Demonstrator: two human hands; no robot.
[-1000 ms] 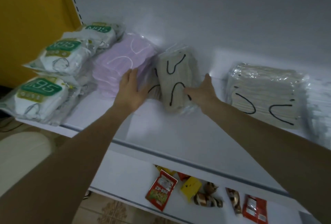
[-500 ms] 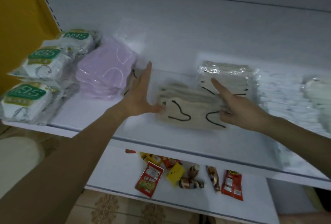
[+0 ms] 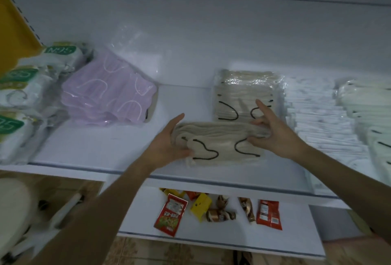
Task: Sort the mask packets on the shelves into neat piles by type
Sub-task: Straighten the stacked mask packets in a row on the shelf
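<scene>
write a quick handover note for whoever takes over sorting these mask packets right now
Left hand: open, straight fingers pressed to the left end of the beige packet.
Right hand: grips its right end.
Where: the packet is at the front of the shelf, just before the beige pile.
Done: N95 packets far left, purple pile beside them, white pile and cream packets to the right.
Left: set this packet on the beige pile. A beige edge with a black loop shows under the purple pile, likely a stray to move too.
</scene>
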